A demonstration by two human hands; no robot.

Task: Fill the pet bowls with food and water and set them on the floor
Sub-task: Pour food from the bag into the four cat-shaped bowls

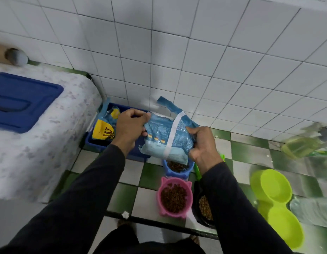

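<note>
Green-checked floor (151, 178) by tiled wall: left hand (129, 127) and right hand (203, 145) clamp fingers on food bag (166, 140), held just above blue bowl (178, 167), likely to pour kibble or close up.

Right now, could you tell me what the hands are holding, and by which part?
Both hold the light blue food bag: left hand grips its left edge, right hand its right edge.

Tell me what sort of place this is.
Probably a tiled utility or wash corner of a home where pets are fed. White wall tiles meet a green-and-white checkered floor, and a pink bowl of kibble sits there while both hands hold a blue food bag.
</note>
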